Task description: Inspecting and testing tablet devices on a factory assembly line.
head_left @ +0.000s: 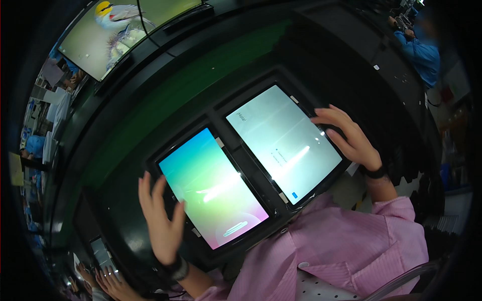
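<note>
Two tablets lie side by side in a black tray (219, 108) with recesses. The left tablet (213, 188) glows with a blue, green and pink screen. On the right tablet (283, 143) there is a pale setup screen with a small blue button. My left hand (163, 220) is open beside the left tablet's left edge, fingers spread, a dark band at its wrist. At the right tablet's right edge is my right hand (354, 140), fingers stretched and apart; I cannot tell whether the fingertips touch the edge. Neither hand holds anything.
A large monitor (130, 37) showing a bird stands beyond a green strip (165, 80) at the far left. Dark stacked trays (346, 55) sit at the far right. Another person's hands (115, 283) work at the lower left; a person in blue (422, 52) is at the far right.
</note>
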A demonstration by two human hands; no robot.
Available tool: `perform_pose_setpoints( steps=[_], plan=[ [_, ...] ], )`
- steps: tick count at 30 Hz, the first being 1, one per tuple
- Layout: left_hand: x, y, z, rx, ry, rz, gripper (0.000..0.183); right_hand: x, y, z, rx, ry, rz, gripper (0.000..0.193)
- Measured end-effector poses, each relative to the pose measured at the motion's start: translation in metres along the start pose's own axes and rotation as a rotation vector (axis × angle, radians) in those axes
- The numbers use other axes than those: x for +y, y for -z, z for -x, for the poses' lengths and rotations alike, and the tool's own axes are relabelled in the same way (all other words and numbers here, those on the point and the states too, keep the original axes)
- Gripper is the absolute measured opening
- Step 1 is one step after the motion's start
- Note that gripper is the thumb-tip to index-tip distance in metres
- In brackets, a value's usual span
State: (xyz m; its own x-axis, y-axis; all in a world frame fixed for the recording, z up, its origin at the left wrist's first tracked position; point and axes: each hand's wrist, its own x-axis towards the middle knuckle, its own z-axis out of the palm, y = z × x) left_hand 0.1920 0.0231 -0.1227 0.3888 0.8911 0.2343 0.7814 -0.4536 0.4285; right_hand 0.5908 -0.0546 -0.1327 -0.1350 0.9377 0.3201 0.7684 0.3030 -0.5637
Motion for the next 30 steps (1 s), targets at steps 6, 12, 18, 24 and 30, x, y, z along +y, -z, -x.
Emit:
perform_pose_setpoints(
  steps=[6, 12, 18, 24, 30],
  plan=[
    [-0.086, -0.044, -0.061, 0.290, 0.087, 0.109, 0.035, 0.033, -0.018, -0.074, 0.001, 0.175, 0.191, 0.028],
    [-0.124, -0.045, -0.036, 0.447, 0.294, 0.616, 0.038, 0.051, -0.032, -0.094, -0.201, 0.022, 0.340, 0.036],
    [-0.137, -0.029, -0.030, 0.595, 0.434, 0.820, 0.038, 0.020, 0.016, -0.045, -0.507, 0.079, 0.150, 0.101],
    [-0.141, -0.025, -0.027, 0.672, 0.505, 0.862, 0.037, 0.004, 0.011, -0.020, -0.396, 0.058, 0.241, 0.122],
    [-0.152, -0.025, -0.022, 0.651, 0.499, 0.821, 0.035, -0.042, -0.024, -0.031, -0.505, 0.197, 0.300, 0.114]
  ],
)
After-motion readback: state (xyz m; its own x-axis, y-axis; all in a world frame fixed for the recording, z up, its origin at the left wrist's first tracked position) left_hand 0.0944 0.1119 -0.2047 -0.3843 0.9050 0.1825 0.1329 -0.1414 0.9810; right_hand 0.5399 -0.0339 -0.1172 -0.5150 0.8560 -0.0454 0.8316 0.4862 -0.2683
